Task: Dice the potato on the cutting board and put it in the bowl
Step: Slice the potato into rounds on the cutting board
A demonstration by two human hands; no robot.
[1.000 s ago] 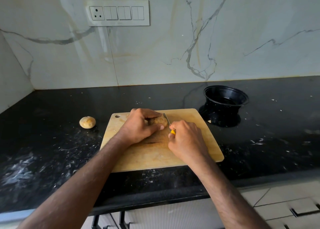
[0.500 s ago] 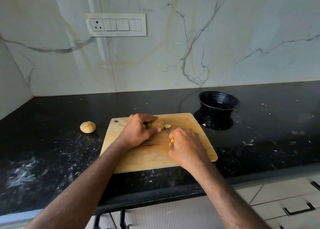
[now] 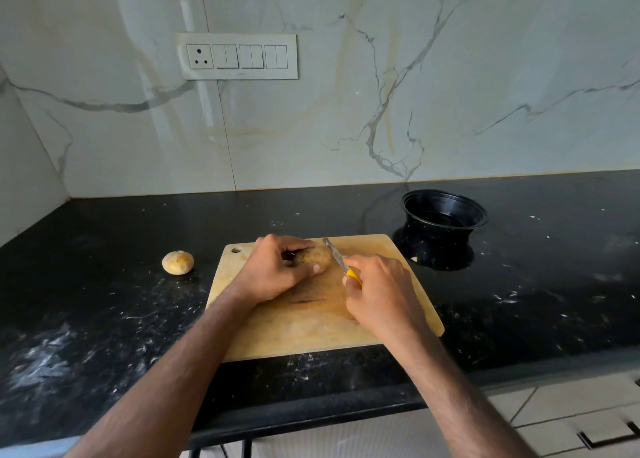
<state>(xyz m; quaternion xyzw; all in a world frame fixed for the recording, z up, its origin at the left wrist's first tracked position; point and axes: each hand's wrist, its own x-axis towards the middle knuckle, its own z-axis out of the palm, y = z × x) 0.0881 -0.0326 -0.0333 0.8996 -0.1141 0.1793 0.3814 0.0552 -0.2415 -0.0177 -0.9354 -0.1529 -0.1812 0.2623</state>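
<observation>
Potato (image 3: 317, 257): tan, brown-skinned, rounded, on the cutting board (image 3: 304, 326) under our left hand (image 3: 277, 270), whose fingers curl over it; knife (image 3: 341, 262), yellow-handled, gripped in our right hand (image 3: 379, 291), blade just right of it; black bowl (image 3: 445, 215) beyond our right hand.

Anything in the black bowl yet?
The black bowl shows only its dark, glossy inner wall and floor, with no potato pieces visible. The near rim hides the near part of the floor, so that part cannot be checked.
</observation>
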